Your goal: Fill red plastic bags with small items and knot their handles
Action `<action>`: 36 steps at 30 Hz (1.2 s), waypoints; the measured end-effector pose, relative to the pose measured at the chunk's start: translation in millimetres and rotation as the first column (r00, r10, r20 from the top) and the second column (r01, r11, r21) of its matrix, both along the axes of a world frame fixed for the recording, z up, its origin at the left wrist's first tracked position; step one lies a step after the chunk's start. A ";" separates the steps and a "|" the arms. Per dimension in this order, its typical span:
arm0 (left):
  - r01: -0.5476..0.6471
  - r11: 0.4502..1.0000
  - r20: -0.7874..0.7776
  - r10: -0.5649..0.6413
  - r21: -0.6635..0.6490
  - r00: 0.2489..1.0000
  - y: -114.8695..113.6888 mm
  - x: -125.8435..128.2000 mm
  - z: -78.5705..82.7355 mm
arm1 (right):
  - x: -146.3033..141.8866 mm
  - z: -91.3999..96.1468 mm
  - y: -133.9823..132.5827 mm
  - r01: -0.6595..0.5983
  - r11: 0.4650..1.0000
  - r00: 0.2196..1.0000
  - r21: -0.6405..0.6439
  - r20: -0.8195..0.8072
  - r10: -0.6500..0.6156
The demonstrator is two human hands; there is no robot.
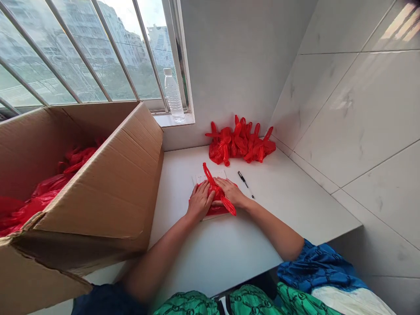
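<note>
A red plastic bag (215,191) with a knotted top lies in front of me on the white table. One handle loop points up and away, the other toward me on the right. On its left side rests my left hand (199,202), fingers stretched out over the plastic. My right hand (230,192) lies flat against the right side, fingers extended. White paper (201,178) with small marks shows from under the bag. What is inside the bag cannot be seen.
A black-capped pen (245,183) lies right of the bag. Several tied red bags (241,142) sit by the wall. At left stands an open cardboard box (111,188) holding red bags (49,188). A clear bottle (173,96) stands on the windowsill. The table edge (348,232) is at right.
</note>
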State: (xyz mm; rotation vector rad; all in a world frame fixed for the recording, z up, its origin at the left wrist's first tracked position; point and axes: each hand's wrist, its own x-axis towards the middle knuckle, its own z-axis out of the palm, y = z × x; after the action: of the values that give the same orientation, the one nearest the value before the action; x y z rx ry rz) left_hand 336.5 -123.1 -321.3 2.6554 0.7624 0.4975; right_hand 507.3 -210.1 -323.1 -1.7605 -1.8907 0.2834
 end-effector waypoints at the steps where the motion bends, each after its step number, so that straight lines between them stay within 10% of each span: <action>1: 0.002 1.000 0.006 -0.002 -0.003 1.000 -0.1 0.0 0.0 | -0.1 0.4 -0.2 -0.001 1.000 1.000 0.001 0.000 0.001; 36: 0.004 1.000 0.037 -0.005 0.029 0.999 1.4 -0.5 -5.7 | 1.4 -4.5 0.8 -0.014 1.000 1.000 0.021 -0.001 0.014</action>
State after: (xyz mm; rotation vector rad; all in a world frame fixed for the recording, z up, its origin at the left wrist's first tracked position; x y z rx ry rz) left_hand 336.0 -121.7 -327.0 2.6657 0.7440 0.5587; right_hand 508.7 -209.4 -327.6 -1.7340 -1.8989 0.2685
